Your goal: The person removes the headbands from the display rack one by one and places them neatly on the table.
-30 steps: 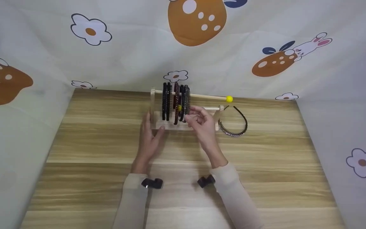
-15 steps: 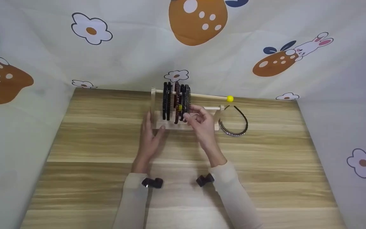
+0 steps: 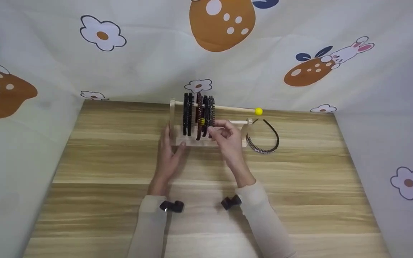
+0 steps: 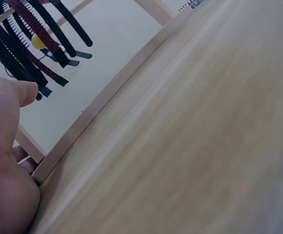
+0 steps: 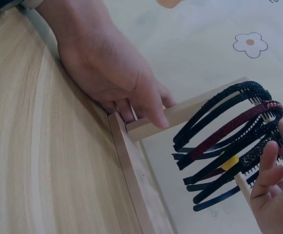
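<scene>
Headbands (image 3: 186, 118), mostly black, are bunched on the upper rod (image 3: 235, 109) of a wooden rack (image 3: 172, 114), w/ a dark red band (image 3: 198, 118) mid-bunch. The right grip (image 3: 231, 143) (bare hand btw) has thumb + fingers pinched on the end band (image 3: 210, 109), the bumpy one nearest the rod's yellow ball (image 3: 259, 111); fingertips are partly hidden, so can't tell how far round they reach. Left grip (image 3: 169, 158) is clamped on the rack's left end, thumb in front, fingers round behind.

Handling-wise, imo these are v light, stiff but springy, so they'd flex rather than snap unless spread wide. The comb teeth inside would prob snag on neighbours, and the bumpy trim might get scraped. I'd take hold nr the middle of the curve or low on a leg, & go easy. Rack looks light too, so bracing it makes sense tbh.

One loose headband (image 3: 264, 151) lies flat just beside the rack's right end, on the worktop (image 3: 299, 200). That's wood-grain, looks smooth, so stuff could slide a bit. Room-wise: pale printed cloth (image 3: 149, 53) at the back + both sides, bunnies, flowers etc.
</scene>
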`<state>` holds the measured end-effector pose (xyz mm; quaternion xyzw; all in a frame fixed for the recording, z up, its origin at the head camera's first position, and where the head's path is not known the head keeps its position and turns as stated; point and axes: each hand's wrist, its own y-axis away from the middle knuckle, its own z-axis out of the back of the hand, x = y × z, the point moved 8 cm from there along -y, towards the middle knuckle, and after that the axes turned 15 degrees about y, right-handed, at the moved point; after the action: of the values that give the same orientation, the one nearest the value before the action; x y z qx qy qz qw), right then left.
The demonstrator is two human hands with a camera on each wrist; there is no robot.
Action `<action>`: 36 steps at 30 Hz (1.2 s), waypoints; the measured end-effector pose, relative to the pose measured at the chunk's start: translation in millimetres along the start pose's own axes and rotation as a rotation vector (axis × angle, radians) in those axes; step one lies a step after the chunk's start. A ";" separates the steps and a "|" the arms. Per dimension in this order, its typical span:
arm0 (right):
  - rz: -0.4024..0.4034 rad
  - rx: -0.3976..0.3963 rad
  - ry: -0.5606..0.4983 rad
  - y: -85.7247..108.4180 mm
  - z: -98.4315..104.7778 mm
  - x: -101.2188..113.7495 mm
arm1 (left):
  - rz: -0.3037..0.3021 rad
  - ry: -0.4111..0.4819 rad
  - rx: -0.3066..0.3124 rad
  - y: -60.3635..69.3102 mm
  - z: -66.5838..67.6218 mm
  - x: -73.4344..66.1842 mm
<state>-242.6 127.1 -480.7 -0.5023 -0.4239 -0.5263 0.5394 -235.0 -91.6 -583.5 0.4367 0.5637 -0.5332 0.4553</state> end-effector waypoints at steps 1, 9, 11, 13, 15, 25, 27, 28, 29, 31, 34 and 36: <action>0.001 -0.002 -0.001 0.0 0.3 0.1 | -0.002 -0.002 0.001 0.3 -0.3 -1.6; 0.001 -0.017 0.007 0.5 2.3 0.8 | 0.007 0.007 -0.005 0.6 -0.3 -4.0; 0.003 -0.020 0.010 0.6 3.2 1.0 | 0.001 0.009 -0.004 0.7 -0.4 -5.6; 0.008 -0.024 0.008 0.5 4.6 1.2 | -0.003 0.004 -0.004 0.5 -0.4 -5.4; 0.011 -0.028 0.003 0.5 6.3 1.5 | -0.004 -0.004 -0.004 0.3 -0.7 -5.7; 0.007 -0.070 -0.028 -0.6 18.8 5.9 | -0.010 0.006 -0.001 -0.5 -1.3 -5.9; 0.010 -0.082 -0.031 -1.1 21.8 7.0 | -0.008 0.007 0.002 -0.5 -1.3 -5.5; 0.014 -0.089 -0.034 -1.3 23.3 7.8 | -0.006 0.007 0.003 -0.7 -1.3 -5.2; 0.020 -0.095 -0.035 -1.4 24.9 8.9 | 0.004 0.005 0.002 0.0 -1.1 -4.7; 0.033 -0.100 -0.043 -1.8 27.6 11.1 | 0.026 0.000 -0.002 1.8 -0.7 -3.9; 0.053 -0.106 -0.056 -2.1 31.4 14.3 | 0.058 -0.010 -0.006 4.3 -0.3 -3.2; 0.062 -0.108 -0.065 -2.2 33.6 16.0 | 0.067 -0.014 -0.005 5.1 -0.3 -2.8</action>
<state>-241.0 158.2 -460.2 -0.5605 -0.3962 -0.5150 0.5135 -229.5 -91.1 -581.8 0.4505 0.5470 -0.5192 0.4779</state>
